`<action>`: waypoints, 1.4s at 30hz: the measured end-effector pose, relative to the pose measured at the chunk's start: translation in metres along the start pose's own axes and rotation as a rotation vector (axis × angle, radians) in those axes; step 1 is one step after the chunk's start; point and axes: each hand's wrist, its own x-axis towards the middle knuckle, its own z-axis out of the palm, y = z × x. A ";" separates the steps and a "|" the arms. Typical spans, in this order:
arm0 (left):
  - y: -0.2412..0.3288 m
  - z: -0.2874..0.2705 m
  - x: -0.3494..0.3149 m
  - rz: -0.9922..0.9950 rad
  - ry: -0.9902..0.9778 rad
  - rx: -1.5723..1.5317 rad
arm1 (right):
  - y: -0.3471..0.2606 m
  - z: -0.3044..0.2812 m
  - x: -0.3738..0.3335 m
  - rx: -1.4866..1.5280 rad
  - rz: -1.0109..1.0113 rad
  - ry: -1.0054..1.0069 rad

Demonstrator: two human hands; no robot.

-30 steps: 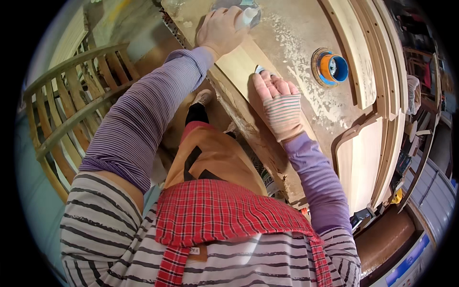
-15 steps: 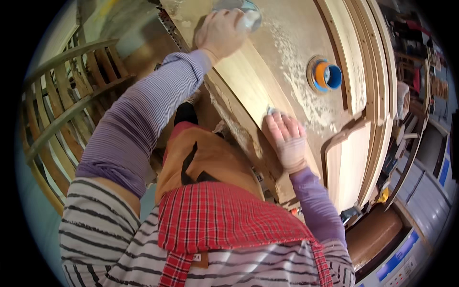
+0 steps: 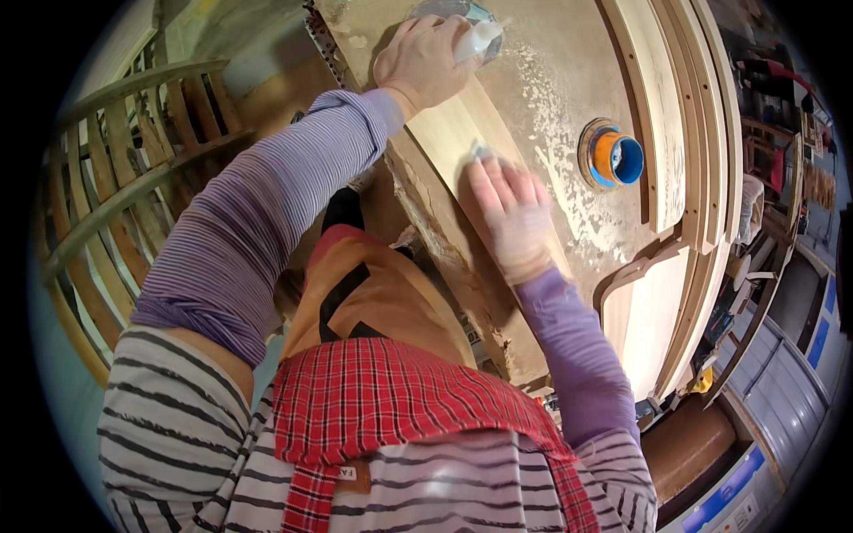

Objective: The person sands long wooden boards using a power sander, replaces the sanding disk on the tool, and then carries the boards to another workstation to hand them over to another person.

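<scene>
So, my right hand [image 3: 511,222] is flat on the pale wooden board [image 3: 453,142], fingers spread wide and palm down, holding nothing that I can see, though there might be a small pad under the fingertips; too blurry to call. My left hand [image 3: 425,64] is curled around a whitish bottle-like thing [image 3: 478,39] at the far end of that board, gripping it with the nozzle end pointing toward the bench top.

Judging by this, I'm mid-way through spreading or rubbing something along the board's face, with the left hand on the dispenser and the right working the surface. I'd say the next bit needs even pressure from that flat palm and a steady squeeze up top, with neither hand letting the board slide.

Pose-wise: left arm reaches long and nearly straight, right elbow is bent and tucked close.

The board lies along the near edge of the dusty workbench [image 3: 569,107]. An orange and blue roll of tape [image 3: 616,157] sits to the right, curved wooden strips [image 3: 684,115] lie beyond it, and a slatted wooden frame [image 3: 115,178] stands off to my left.
</scene>
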 end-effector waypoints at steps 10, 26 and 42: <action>-0.002 -0.003 -0.002 0.083 -0.044 0.031 | -0.007 -0.003 -0.037 0.055 0.123 0.045; -0.002 -0.010 0.001 0.004 -0.096 -0.040 | -0.014 0.004 -0.015 0.025 0.201 0.038; -0.001 -0.013 0.001 0.043 -0.101 0.005 | -0.024 -0.019 -0.105 0.099 0.363 -0.008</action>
